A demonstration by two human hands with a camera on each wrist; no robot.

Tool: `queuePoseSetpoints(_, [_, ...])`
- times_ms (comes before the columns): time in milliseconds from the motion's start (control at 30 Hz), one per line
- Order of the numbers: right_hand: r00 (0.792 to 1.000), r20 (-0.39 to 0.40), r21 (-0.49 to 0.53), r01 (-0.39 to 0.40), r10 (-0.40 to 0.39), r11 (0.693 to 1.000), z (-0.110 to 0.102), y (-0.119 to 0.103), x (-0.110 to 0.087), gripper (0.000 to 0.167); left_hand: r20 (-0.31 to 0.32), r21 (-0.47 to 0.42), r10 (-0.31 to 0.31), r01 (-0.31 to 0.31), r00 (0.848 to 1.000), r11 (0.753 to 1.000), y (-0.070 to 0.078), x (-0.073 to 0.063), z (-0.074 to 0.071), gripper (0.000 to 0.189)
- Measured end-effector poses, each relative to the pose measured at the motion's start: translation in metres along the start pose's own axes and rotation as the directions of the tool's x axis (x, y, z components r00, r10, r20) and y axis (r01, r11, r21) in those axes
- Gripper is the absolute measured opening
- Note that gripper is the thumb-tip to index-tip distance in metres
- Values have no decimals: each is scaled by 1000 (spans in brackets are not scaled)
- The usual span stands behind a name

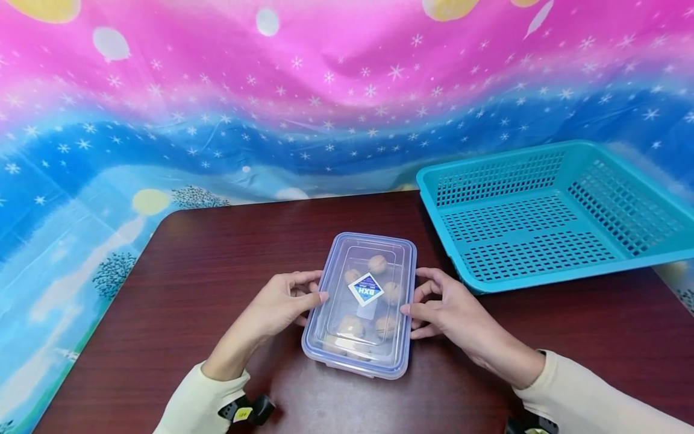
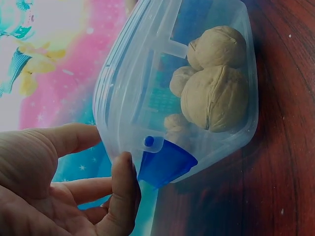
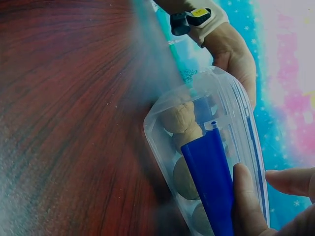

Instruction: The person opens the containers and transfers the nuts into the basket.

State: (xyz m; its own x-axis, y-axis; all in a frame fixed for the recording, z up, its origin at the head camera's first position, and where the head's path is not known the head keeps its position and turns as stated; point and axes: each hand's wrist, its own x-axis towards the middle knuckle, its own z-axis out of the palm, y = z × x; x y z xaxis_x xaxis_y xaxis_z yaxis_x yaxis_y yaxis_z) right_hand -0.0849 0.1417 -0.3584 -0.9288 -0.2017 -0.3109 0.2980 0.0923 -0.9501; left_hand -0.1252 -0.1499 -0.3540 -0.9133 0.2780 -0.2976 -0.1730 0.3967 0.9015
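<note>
A clear plastic food container [image 1: 359, 361] with a clear lid stands on the table, several walnuts [image 2: 215, 98] inside. The lid bears a blue and white diamond sticker [image 1: 365, 289]. My left hand [image 1: 284, 301] holds the container's left side, thumb at the lid's edge and fingers by a blue latch [image 2: 167, 163]. Along the opposite side, my right hand [image 1: 447, 307] holds it too, thumb on the lid rim and a fingertip against another blue latch [image 3: 209, 182]. Both latches slant outward from the container's wall. Some fingertips are hidden behind the container in the head view.
A turquoise plastic basket [image 1: 466, 271] with slotted walls stands at the right, close to my right hand. The dark wooden table [image 1: 217, 259] ends at the back against a pink and blue patterned cloth [image 1: 325, 108].
</note>
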Motion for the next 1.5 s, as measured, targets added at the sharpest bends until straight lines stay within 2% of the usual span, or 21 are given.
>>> queuePoseSetpoints(333, [1000, -2, -38, 3, -3, 999, -1, -2, -1, 86, -23, 84, 29, -27, 999, 996, 3, -2, 0, 58])
queuePoseSetpoints(467, [1000, -13, -53, -10, 9, 999, 0, -5, -2, 83, -19, 70, 35, -33, 999, 997, 4, -3, 1, 59])
queuePoseSetpoints(867, [999, -6, -73, 39, -39, 997, 0, -13, -5, 86, -19, 44, 39, -38, 999, 998, 7, -6, -2, 57])
queuePoseSetpoints(1067, [998, 0, -85, 67, -67, 994, -2, -22, -6, 85, -36, 38, 45, -44, 998, 998, 12, -8, -4, 56])
queuePoseSetpoints(1333, [998, 4, -102, 56, -56, 993, -10, -40, -9, 84, -43, -60, 63, -66, 997, 996, 21, -13, -7, 57])
queuePoseSetpoints(1500, [998, 15, -111, 64, -63, 992, -16, -49, -10, 77, -59, -52, 61, -64, 996, 997, 25, -16, -6, 52])
